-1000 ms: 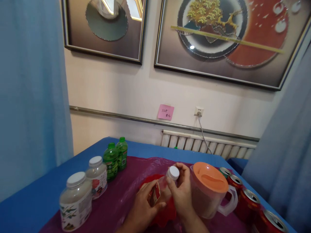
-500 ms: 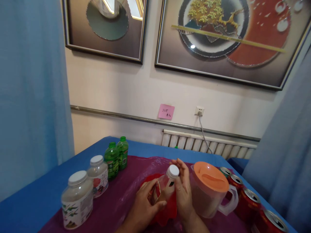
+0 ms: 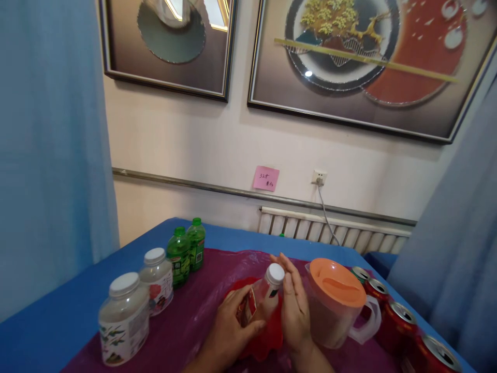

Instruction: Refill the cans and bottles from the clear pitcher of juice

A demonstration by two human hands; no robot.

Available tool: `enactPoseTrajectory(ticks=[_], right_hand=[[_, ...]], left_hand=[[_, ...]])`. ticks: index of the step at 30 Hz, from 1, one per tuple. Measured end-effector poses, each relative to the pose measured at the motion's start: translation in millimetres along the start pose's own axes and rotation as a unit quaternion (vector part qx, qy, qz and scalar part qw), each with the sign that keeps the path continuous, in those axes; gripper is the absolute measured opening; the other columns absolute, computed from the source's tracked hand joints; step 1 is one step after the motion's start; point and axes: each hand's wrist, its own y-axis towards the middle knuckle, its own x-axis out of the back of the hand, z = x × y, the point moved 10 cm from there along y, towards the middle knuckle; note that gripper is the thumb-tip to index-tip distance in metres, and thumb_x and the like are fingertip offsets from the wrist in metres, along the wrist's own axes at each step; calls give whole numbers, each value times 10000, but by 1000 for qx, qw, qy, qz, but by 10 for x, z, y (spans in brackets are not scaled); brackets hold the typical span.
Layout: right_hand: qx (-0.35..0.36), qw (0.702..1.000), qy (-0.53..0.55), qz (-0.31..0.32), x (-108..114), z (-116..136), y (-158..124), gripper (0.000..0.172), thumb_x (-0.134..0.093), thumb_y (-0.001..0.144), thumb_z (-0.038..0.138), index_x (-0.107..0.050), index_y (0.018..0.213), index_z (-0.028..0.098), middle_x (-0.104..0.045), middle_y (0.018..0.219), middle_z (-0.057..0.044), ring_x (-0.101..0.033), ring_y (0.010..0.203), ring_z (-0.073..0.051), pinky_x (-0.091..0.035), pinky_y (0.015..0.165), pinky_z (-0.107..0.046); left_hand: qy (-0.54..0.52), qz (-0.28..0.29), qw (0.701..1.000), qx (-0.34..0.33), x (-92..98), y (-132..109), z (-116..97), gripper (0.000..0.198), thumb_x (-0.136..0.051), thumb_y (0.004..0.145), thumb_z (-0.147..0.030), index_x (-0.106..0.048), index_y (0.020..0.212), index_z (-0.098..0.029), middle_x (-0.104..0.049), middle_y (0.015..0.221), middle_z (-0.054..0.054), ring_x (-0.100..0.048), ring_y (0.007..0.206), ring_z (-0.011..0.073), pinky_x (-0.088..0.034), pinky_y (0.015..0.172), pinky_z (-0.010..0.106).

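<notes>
My left hand [image 3: 233, 321] is wrapped round a clear plastic bottle [image 3: 264, 292] with a white cap and a red label, tilted with its top to the right. Beside the cap, my right hand [image 3: 294, 305] is held with its fingers stretched out and its palm turned towards the bottle; whether it touches the bottle I cannot tell. Below both hands lies a red dish [image 3: 267, 342], partly covered by them. Just right of my right hand stands a clear pitcher [image 3: 330, 321] with an orange lid [image 3: 337, 282].
Two white-capped jars [image 3: 124, 318] and two green bottles [image 3: 179, 259] stand at left. Several drink cans [image 3: 398, 324] line the right side. Purple sheeting [image 3: 186, 321] covers part of the blue table [image 3: 54, 305]. Blue curtains [image 3: 50, 129] hang at both sides.
My right hand's fingers have straightened and come together beside the cap. The bottle has shifted very slightly left, still held in my left hand.
</notes>
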Motion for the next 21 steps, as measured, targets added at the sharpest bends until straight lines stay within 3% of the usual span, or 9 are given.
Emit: enactPoseTrajectory(ticks=[3,6,9,12,17,21], right_hand=[[-1,999,7,-39,45,-45,12,415,-638,932,491,-604,1257,236,-664,1275,-98,-609,1203,-241,-468,1028,-405],[17,997,12,-73,108,-36,24,502,-750,845,454,-575,1264,238,-660,1239,-90,-619,1169,-239,-489,996,-394],[27,999,25,-36,38,40,33,506,-660,914,477,-548,1344,235,-626,1342,-122,-576,1262,-259,-455,1051,-437],[9,1000,29,-4,-32,61,34,421,-608,952,468,-586,1300,232,-652,1321,-125,-604,1230,-259,-478,1022,-436],[33,998,14,-60,54,95,46,318,-701,894,396,-594,1143,230,-700,1182,-93,-651,1129,-233,-512,954,-393],[19,998,11,-55,-4,108,47,331,-707,882,370,-586,1150,219,-700,1178,-92,-662,1102,-222,-520,943,-380]], left_hand=[[-5,5,1000,-3,0,-1,-24,648,-796,613,-236,-682,1251,-264,-738,1190,71,-682,1092,290,-540,988,422],[-9,8,1000,-9,-3,-5,-26,646,-829,620,-314,-687,1248,-257,-741,1185,85,-687,1087,298,-551,969,423],[-5,0,1000,-6,2,-6,9,644,-817,625,-313,-683,1252,-249,-741,1177,87,-688,1076,297,-546,975,436],[-6,0,1000,3,-15,-2,67,655,-792,626,-281,-670,1269,-243,-736,1188,83,-684,1082,292,-543,983,436],[1,13,1000,0,-69,-13,137,647,-805,646,-346,-676,1265,-213,-721,1239,127,-673,1127,310,-529,1010,448],[6,7,1000,3,-59,-3,170,685,-827,642,-384,-664,1283,-207,-714,1255,133,-672,1145,315,-527,1022,464]])
